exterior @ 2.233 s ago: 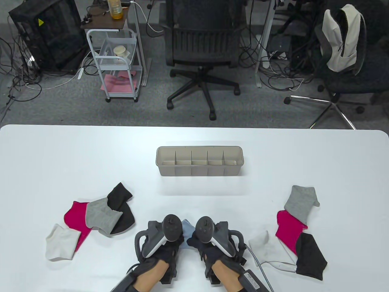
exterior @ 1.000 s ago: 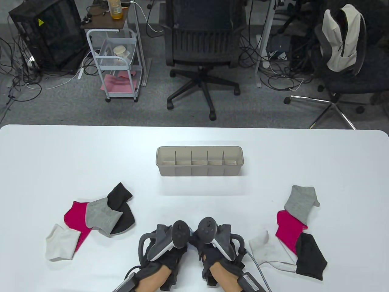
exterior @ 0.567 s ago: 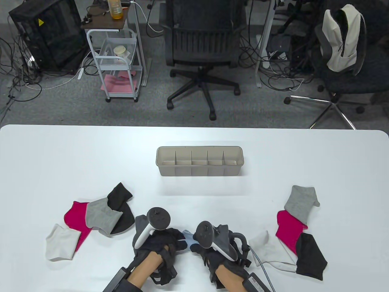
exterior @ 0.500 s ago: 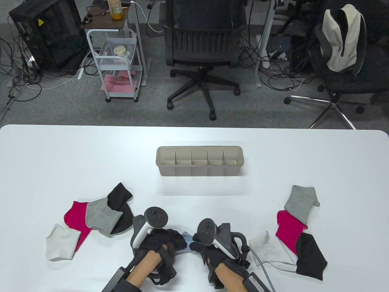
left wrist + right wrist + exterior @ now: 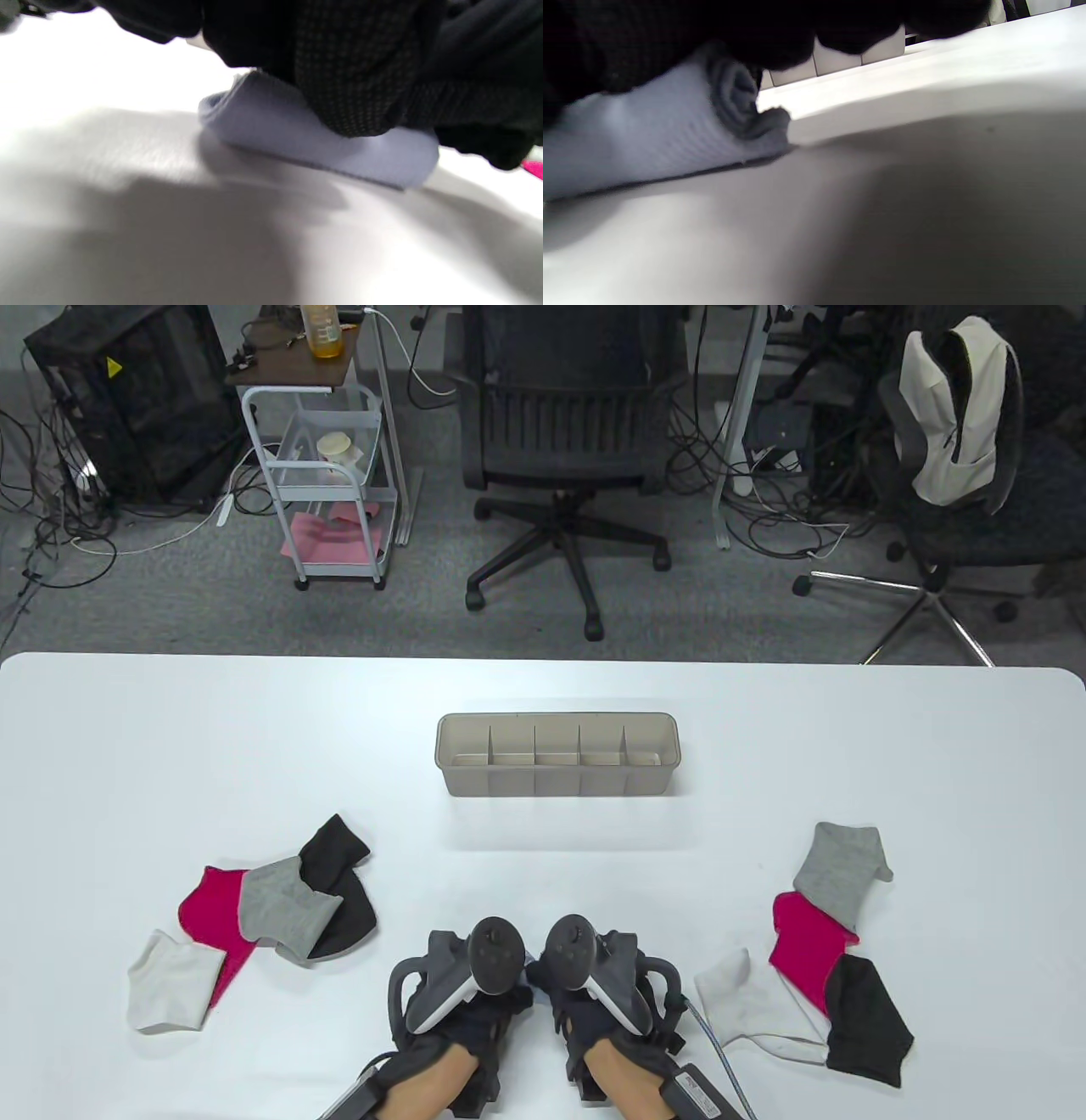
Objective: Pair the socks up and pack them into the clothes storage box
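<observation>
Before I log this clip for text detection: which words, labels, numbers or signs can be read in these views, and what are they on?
No words or numbers are readable in any view.
Yellow triangular sign on the black cabinet: its symbol is too small to read.
Label on the grey box at the right wrist: print too small to read.
Both wrist views: no text.

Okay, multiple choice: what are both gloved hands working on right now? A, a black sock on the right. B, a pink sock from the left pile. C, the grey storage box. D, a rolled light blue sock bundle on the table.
D: both wrist views show the gloved fingers pressing on a rolled light blue sock bundle lying on the white table, left hand and right hand side by side.
</observation>
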`<state>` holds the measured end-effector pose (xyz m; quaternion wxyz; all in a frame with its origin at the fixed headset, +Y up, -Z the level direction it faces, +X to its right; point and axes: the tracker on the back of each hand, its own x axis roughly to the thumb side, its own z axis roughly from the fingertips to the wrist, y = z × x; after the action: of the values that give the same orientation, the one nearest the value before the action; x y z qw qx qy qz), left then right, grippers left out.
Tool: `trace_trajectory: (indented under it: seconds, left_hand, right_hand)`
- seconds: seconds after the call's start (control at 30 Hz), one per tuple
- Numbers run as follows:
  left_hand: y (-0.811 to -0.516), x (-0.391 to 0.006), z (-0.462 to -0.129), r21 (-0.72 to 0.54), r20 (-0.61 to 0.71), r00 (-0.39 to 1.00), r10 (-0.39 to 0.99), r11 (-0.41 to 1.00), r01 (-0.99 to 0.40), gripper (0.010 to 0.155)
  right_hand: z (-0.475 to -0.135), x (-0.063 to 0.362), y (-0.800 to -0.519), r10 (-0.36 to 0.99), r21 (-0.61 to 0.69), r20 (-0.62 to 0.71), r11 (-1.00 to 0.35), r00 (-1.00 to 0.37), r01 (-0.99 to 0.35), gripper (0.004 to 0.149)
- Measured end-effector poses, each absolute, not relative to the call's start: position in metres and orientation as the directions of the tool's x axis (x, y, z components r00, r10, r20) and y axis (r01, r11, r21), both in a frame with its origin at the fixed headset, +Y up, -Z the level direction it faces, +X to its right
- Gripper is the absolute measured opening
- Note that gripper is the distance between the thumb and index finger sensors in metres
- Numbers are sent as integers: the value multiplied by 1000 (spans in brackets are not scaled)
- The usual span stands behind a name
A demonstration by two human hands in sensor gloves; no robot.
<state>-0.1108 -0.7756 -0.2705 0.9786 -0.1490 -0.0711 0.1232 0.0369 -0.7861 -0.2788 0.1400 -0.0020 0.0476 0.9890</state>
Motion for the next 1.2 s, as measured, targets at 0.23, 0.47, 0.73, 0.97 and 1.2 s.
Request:
trace_trajectory:
  seconds: [0.23,0.47,0.73,0.97,1.2]
  left_hand:
    - [-784,-122,-281,-350,78,943,323,895,-278,60]
    - [-800,-149,-297,-557,-200,812,549,618,-555,52]
    - [-776,-131,-290,-312,10,906,424,862,-400,58]
    - [-771,-114,-273,-325,205,939,275,924,-199,60]
    - [-777,-126,-282,-389,144,921,361,877,-283,58]
  right_hand:
    - [-268,39,-775,178,52,217,-984,-960,-171,51]
    - [-274,40,-787,290,270,193,-934,-937,-233,53]
    - [-285,44,-792,343,269,26,-907,-939,-324,47]
    - [-280,49,-793,381,225,-5,-901,-925,-372,45]
    - [-267,44,-782,275,134,208,-959,-939,-251,57]
